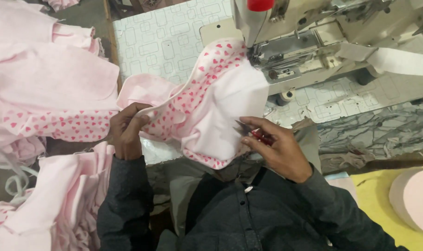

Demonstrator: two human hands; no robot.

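A pink garment piece (221, 107) with a red-heart trim lies under the needle area of the sewing machine (290, 42) and drapes toward me. My left hand (127, 130) pinches the garment's left edge by the heart-print band. My right hand (276, 146) holds small red-handled thread snips (255, 132), their tips pointing left at the garment's white-pink panel. Both sleeves are dark grey.
A pile of pink garments (44, 79) with heart trim fills the left side, and more pink cloth (67, 200) hangs lower left. White elastic tape (402, 61) feeds into the machine from the right. A pink roll (413, 197) sits on yellow cloth (374, 195) at lower right.
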